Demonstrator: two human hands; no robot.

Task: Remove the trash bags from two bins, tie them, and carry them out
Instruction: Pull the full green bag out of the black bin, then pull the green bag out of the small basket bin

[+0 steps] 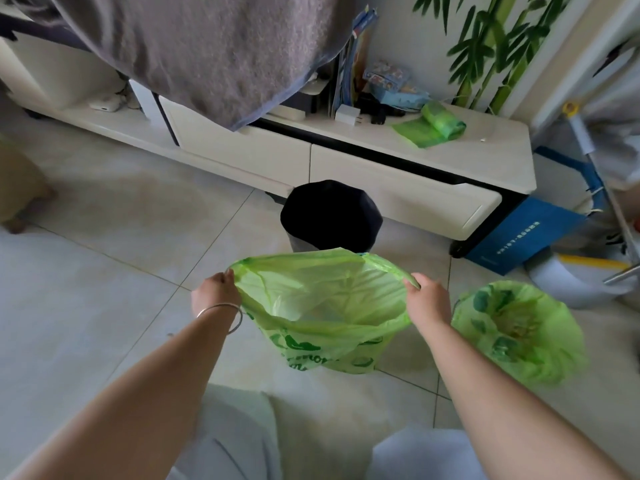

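I hold a light green trash bag (pixel 322 306) spread wide open above the tiled floor. My left hand (pixel 216 291) grips its rim on the left, and my right hand (pixel 426 299) grips the rim on the right. The bag's inside looks nearly empty. Just behind it stands a dark bin (pixel 330 216) with no bag visible in it. To the right, a second green trash bag (pixel 516 327) sits on the floor with its mouth loosely open and some rubbish inside.
A low white TV cabinet (pixel 381 181) runs behind the bin, with a roll of green bags (pixel 440 123) on top. A grey cloth (pixel 207 46) hangs over it. A blue box (pixel 519 233) and white items crowd the right side.
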